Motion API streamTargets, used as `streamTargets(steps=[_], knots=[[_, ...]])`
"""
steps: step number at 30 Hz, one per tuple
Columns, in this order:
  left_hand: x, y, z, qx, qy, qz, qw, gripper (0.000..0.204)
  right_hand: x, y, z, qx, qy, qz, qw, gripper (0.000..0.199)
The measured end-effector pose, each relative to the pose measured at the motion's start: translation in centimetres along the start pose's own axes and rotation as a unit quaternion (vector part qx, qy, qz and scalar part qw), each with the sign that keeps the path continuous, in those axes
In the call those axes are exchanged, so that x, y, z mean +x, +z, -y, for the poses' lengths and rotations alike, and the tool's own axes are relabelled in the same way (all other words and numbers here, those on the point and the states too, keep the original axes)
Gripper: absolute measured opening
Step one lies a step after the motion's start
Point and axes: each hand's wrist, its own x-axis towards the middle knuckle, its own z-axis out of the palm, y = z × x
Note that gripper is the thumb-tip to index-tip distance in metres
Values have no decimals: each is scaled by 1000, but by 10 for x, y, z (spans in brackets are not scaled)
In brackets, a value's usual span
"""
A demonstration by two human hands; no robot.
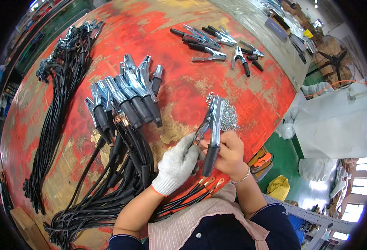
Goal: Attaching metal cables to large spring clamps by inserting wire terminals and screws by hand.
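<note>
Two hands (204, 156) around chrome clamp (212, 127)

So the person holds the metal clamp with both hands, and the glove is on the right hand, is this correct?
Not quite. In the head view the white knit glove is on the left hand; the right hand is bare. Both hands do hold the metal clamp.

The clamp (210, 125) hides part of the small metal parts pile (228, 117) behind it (single pieces there are too small to tell). Below the clamp, the gloved left hand (177, 164) covers its lower handle.
</note>
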Motion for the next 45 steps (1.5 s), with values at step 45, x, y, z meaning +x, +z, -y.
streamTargets(steps=[45], knots=[[-48, 23, -22, 450, 122, -36, 884, 17, -46, -44, -50, 772, 404, -226, 435, 51]])
